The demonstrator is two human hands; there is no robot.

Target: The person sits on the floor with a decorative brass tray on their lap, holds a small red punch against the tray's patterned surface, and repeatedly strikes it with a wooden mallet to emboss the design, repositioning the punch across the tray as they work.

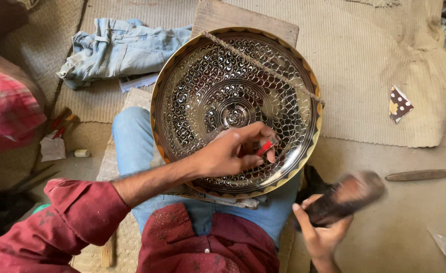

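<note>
Left hand (233,151) is pinching red tool (265,147) over engraved plate (192,76); right hand (324,227) is gripping dark block (346,197); rope (263,65) is crossing plate; jeans (116,48) are lying behind.

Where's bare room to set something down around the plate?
Bare floor right of the plate, between mat edge and stick. Bare mat between plate and patterned scrap. Crowded left: jeans, tools. Right hand swings a mallet lower right.

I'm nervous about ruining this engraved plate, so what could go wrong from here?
The left hand pinches a thin red-tipped tool against the plate; its fingers sit right by the tip, so a missed blow from the dark mallet in the right hand might hit them. The plate leans on a knee and board under a cord; a slip could scar the pattern.
</note>
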